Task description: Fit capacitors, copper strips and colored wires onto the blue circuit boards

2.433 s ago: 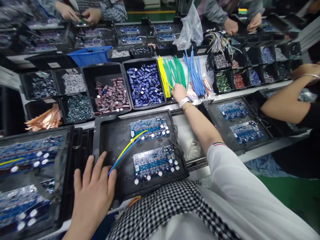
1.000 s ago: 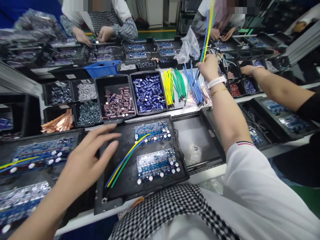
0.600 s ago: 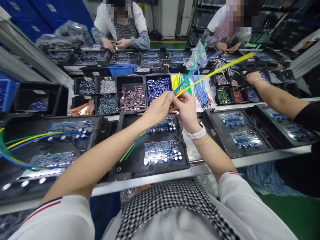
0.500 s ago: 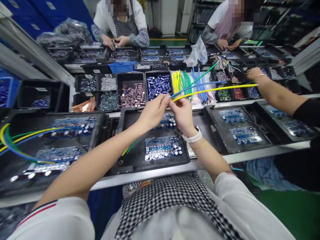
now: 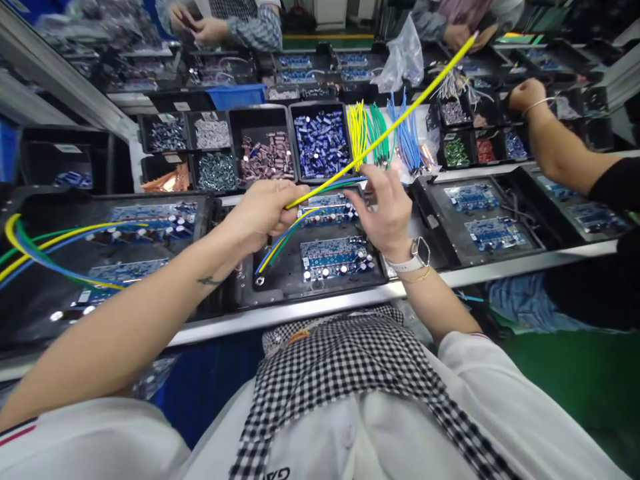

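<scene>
My left hand (image 5: 273, 208) pinches a long yellow wire (image 5: 395, 125), which slants up and to the right past the parts bins. Green and blue wires (image 5: 345, 183) run from beside the left fingers toward my right hand; whether the left hand grips them too is unclear. My right hand (image 5: 387, 210) holds nothing, thumb and fingers apart, just below the yellow wire. Curved yellow, blue and green wire ends (image 5: 280, 248) hang under the left hand over a black tray (image 5: 275, 288). That tray bears a blue circuit board (image 5: 336, 259) and another behind it, partly covered.
Behind the tray stand bins of blue capacitors (image 5: 320, 143) and brown capacitors (image 5: 267, 157), beside bundles of yellow wires (image 5: 357, 130). Left, another tray holds boards and looped wires (image 5: 47, 243). A co-worker's arm (image 5: 565, 140) reaches in at right. Two people work opposite.
My hands have moved apart, the left one leftward with the yellow wire. The right hand has opened. The yellow wire now tilts steeply upward instead of lying nearly level. The view has dipped.
</scene>
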Demonstrator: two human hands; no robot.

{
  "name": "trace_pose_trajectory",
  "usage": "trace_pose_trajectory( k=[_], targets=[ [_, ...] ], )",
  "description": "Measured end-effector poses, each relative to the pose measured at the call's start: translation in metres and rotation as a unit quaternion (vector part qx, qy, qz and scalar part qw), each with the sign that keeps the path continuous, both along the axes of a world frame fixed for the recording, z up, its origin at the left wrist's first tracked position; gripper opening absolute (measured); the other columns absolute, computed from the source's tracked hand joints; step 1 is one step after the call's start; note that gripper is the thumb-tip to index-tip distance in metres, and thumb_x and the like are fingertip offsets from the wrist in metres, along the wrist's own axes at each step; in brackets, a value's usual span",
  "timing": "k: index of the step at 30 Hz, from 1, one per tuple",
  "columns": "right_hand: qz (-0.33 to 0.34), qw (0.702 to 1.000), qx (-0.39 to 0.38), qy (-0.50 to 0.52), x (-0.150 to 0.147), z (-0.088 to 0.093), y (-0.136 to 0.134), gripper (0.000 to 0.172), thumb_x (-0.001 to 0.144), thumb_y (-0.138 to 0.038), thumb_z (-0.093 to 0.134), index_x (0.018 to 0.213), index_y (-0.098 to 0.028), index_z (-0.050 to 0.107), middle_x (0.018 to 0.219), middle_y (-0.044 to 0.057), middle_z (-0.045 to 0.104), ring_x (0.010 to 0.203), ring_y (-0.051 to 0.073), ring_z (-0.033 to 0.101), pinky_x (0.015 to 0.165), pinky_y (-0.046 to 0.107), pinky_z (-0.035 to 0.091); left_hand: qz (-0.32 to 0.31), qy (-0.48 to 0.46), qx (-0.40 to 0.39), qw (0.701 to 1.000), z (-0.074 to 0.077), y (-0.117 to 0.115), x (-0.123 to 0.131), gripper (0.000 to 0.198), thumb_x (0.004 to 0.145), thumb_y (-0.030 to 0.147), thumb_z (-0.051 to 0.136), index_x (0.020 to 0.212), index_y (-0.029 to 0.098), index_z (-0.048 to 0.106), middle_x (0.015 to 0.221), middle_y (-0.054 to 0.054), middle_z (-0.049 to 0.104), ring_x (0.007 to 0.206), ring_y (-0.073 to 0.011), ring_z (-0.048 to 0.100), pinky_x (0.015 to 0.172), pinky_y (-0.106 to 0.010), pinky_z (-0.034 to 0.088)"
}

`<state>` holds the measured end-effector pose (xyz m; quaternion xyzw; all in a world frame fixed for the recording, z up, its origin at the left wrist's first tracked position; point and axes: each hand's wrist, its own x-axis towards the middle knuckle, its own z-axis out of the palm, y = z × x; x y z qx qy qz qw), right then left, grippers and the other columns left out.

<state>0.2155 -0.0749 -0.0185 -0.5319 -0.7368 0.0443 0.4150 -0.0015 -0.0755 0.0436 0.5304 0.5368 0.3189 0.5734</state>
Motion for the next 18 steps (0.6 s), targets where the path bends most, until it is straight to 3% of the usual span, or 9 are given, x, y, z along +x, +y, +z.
trace_pose_trajectory(
  k=[3, 6, 9, 12, 15, 18],
  targets=[
    [0.022, 0.995, -0.014, -0.091, 0.003, -0.002, 0.0, 0.038, 0.101, -0.05, 0.04, 0.116, -0.028, 0.067, 0.105, 0.01, 0.066, 0.11, 0.029, 0.061, 0.097, 0.052, 0.049, -0.03, 0.006, -0.05, 0.998, -0.002, -0.001, -0.005, 0.032, 0.09, 0.034, 0.057, 0.066, 0.018, 0.043, 0.045, 0.007, 0.028, 0.034, 0.0003, 0.019, 0.04, -0.014, 0.01],
    [0.046, 0.993, -0.033, -0.106, 0.006, 0.005, 0.0, 0.039, 0.102, -0.051, 0.04, 0.11, -0.027, 0.069, 0.099, 0.008, 0.067, 0.11, 0.029, 0.062, 0.094, 0.053, 0.05, -0.043, 0.022, -0.069, 0.996, 0.0, 0.001, -0.009, 0.029, 0.094, 0.03, 0.05, 0.07, 0.013, 0.048, 0.045, 0.01, 0.029, 0.032, 0.0039, 0.023, 0.045, -0.01, 0.016],
    [0.073, 0.99, -0.06, -0.109, 0.004, 0.021, 0.0, 0.038, 0.102, -0.051, 0.041, 0.112, -0.026, 0.068, 0.099, 0.007, 0.067, 0.113, 0.029, 0.061, 0.088, 0.046, 0.052, -0.039, 0.047, -0.05, 0.997, 0.002, 0.005, -0.014, 0.029, 0.096, 0.027, 0.04, 0.074, 0.009, 0.048, 0.046, 0.012, 0.029, 0.034, 0.0032, 0.042, 0.052, -0.008, 0.022],
    [0.073, 0.982, -0.067, -0.16, -0.006, 0.035, -0.001, 0.038, 0.104, -0.046, 0.038, 0.108, -0.024, 0.068, 0.101, 0.007, 0.066, 0.112, 0.028, 0.061, 0.084, 0.041, 0.051, -0.025, 0.089, 0.002, 0.996, 0.0, 0.013, -0.018, 0.042, 0.093, 0.027, 0.02, 0.084, 0.0, 0.05, 0.055, 0.01, 0.041, 0.06, -0.0101, 0.068, 0.058, -0.011, 0.024],
    [0.028, 0.963, -0.088, -0.252, -0.016, 0.035, -0.003, 0.035, 0.104, -0.038, 0.038, 0.104, -0.017, 0.066, 0.1, 0.011, 0.067, 0.102, 0.027, 0.065, 0.085, 0.043, 0.05, -0.046, 0.125, 0.09, 0.987, -0.005, 0.021, -0.023, 0.052, 0.089, 0.026, 0.008, 0.094, -0.008, 0.048, 0.07, 0.003, 0.056, 0.085, -0.0247, 0.069, 0.061, -0.015, 0.025],
    [0.033, 0.962, -0.143, -0.232, -0.018, 0.025, -0.01, 0.031, 0.102, -0.038, 0.044, 0.093, -0.017, 0.065, 0.085, 0.008, 0.066, 0.089, 0.024, 0.067, 0.081, 0.039, 0.05, -0.108, 0.155, 0.138, 0.972, -0.007, 0.029, -0.033, 0.054, 0.09, 0.026, 0.009, 0.1, -0.009, 0.048, 0.074, -0.001, 0.059, 0.088, -0.0291, 0.068, 0.063, -0.019, 0.031]
  ],
)
